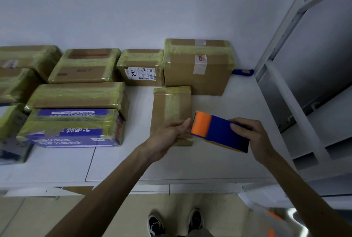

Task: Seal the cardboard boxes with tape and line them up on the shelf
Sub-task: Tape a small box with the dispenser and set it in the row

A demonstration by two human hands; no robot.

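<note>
Left hand (168,134) holds the near end of the flat, glossy-taped cardboard box (171,103) on the smooth white shelf (190,160); right hand (254,138) grips the blue-and-orange tape dispenser (221,132) at its right edge

Parcel storeroom, going by taped cardboard boxes (198,76) bearing shipping labels (140,73) on a white shelf (190,164) beside metal racking (282,32).
</note>
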